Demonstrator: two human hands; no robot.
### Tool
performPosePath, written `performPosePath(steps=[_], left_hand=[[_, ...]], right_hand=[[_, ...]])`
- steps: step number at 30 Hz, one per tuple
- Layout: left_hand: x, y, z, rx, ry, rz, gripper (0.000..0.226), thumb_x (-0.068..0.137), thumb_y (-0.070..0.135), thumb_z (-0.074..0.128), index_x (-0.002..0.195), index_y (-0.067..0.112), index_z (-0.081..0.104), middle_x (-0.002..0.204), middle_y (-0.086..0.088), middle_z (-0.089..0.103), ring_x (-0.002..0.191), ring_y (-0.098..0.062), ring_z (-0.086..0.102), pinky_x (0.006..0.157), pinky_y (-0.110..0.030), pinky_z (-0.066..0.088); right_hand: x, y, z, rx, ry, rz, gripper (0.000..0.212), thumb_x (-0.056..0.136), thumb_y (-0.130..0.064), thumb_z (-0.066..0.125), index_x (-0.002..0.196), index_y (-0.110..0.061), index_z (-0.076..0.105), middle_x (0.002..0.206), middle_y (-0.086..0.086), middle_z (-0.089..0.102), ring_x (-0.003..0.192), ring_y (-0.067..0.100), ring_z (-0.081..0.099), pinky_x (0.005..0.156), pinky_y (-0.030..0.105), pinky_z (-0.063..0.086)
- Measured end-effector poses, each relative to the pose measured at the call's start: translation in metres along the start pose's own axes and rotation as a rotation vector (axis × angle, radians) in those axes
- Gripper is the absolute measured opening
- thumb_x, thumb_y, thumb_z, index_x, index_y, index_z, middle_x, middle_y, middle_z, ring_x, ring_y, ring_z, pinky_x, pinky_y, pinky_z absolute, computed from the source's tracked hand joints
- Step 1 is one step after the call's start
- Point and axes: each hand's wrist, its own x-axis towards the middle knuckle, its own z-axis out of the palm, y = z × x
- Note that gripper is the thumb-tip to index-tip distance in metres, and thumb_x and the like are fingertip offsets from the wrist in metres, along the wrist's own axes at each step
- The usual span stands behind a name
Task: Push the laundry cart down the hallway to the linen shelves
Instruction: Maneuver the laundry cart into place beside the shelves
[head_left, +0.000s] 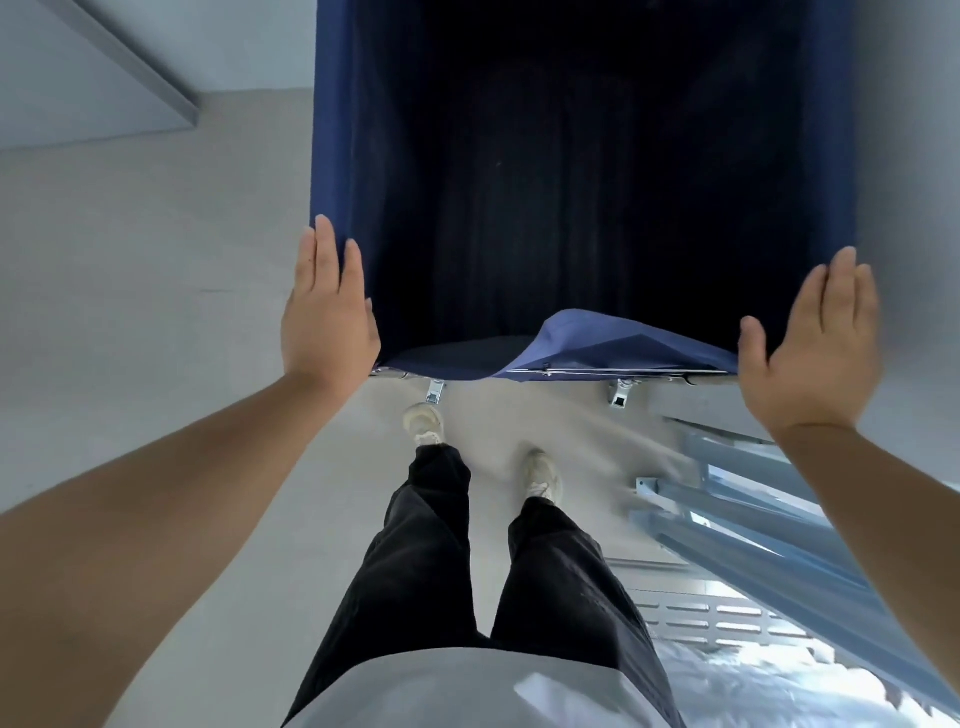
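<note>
The laundry cart (597, 340) is a deep bin lined with dark blue cloth, straight ahead of me; its inside looks dark and empty. Its near rim sags, with the cloth folded over a metal bar. My left hand (327, 312) lies flat against the cart's near left corner, fingers straight. My right hand (815, 353) lies flat at the near right corner in the same way. Neither hand curls around the rim.
Two metal casters (435, 391) (621, 395) show under the cart's near edge, just ahead of my feet (426, 423). Pale blue metal shelving (753, 519) runs close along my right. A grey wall with a baseboard (130, 67) stands at the left, and pale floor (156, 260) lies between.
</note>
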Motion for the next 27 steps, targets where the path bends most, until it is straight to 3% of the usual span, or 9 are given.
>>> performPosePath(steps=[9, 27], left_hand=[[0.0051, -0.0018, -0.0006, 0.000, 0.026, 0.045, 0.060, 0.090, 0.016, 0.050, 0.144, 0.001, 0.029, 0.158, -0.024, 0.014, 0.146, -0.039, 0.015, 0.110, -0.044, 0.034], [0.0058, -0.0003, -0.0017, -0.008, 0.032, 0.056, 0.059, 0.091, 0.019, 0.050, 0.144, 0.001, 0.031, 0.157, -0.026, 0.017, 0.145, -0.040, 0.017, 0.108, -0.045, 0.036]], right_hand=[[-0.0008, -0.0002, -0.0007, -0.071, -0.026, 0.019, 0.075, 0.097, -0.050, 0.030, 0.150, 0.003, 0.020, 0.163, 0.015, 0.010, 0.149, 0.033, 0.009, 0.120, 0.040, 0.009], [0.0010, -0.0003, -0.0010, -0.037, -0.011, 0.003, 0.074, 0.097, -0.048, 0.032, 0.148, 0.005, 0.025, 0.161, 0.020, 0.015, 0.147, 0.038, 0.014, 0.119, 0.046, 0.014]])
